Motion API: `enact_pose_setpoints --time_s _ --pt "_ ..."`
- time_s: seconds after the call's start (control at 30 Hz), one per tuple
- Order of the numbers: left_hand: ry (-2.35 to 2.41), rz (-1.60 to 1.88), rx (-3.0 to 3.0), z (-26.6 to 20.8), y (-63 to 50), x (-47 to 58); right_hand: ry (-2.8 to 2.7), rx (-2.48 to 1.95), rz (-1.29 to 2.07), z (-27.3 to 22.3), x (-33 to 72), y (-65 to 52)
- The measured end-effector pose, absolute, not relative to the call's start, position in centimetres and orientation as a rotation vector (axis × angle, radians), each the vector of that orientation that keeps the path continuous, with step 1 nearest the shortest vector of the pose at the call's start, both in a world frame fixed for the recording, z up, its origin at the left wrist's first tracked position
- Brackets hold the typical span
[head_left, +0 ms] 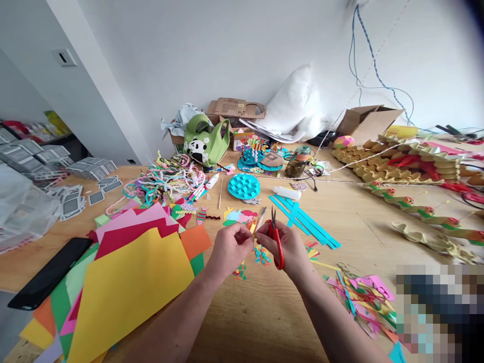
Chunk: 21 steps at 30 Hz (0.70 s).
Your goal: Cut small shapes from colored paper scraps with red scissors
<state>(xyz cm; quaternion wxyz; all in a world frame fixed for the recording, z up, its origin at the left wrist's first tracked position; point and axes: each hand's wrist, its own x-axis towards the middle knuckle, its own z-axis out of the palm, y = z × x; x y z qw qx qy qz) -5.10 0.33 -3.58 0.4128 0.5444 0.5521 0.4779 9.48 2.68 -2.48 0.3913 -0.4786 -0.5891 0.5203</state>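
My left hand [232, 247] is closed in a pinch on a narrow yellow paper strip [252, 228], above the middle of the table. Close beside it, my right hand [291, 249] holds red-handled scissors [279, 247], their dark blades pointing up and away from me. The right thumb and fingertip meet near the strip; whether they also grip it I cannot tell. Beneath the hands lie small blue and orange paper bits [262, 255]. Just beyond are colourful paper fish shapes [239, 217] and a slim pen-like tool [260, 218].
Coloured paper sheets [139, 282] and a black phone [49, 272] lie left. Further back are pipe cleaners [162, 181], a blue bumpy disc [244, 186], a white glue bottle [287, 192] and blue strips [306, 222]. Paper scraps [366, 302] and egg cartons [401, 161] lie right.
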Motion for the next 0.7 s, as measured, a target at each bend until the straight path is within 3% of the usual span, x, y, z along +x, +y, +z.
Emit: enact_pose_setpoints --time_s 0.23,0.7 --pt "1.214 1.233 0.915 -2.66 0.51 -5.16 -1.444 -1.184 1.385 -1.98 9.53 2.54" --pt "1.226 1.182 1.061 -2.88 0.45 -5.18 -1.548 -1.197 1.336 -2.54 9.7 2.67"
